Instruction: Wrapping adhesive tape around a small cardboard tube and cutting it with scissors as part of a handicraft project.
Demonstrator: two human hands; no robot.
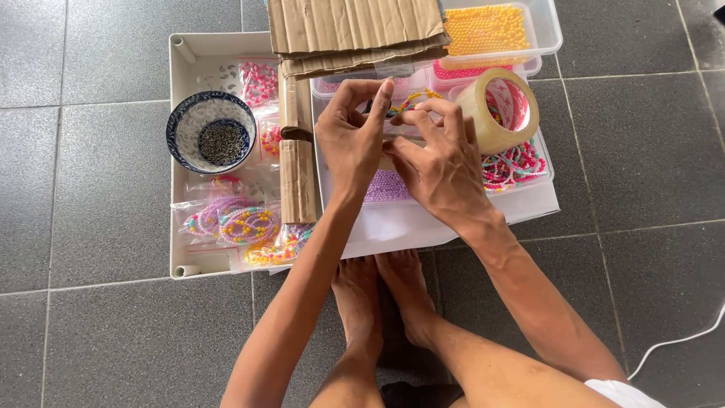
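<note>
My bare feet (381, 298), a white tray (181, 68), clear bead boxes (547, 26) and a white cable (676, 340) rest on the grey tiled floor (91, 189).

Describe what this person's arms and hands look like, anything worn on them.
Both forearms are bare, with no sleeves reaching the wrists. The left hand and right hand wear no gloves, and no rings, watch or bracelets show on the fingers or wrists. Nails are short and unpainted. A bit of white cloth shows near the right upper arm.
</note>
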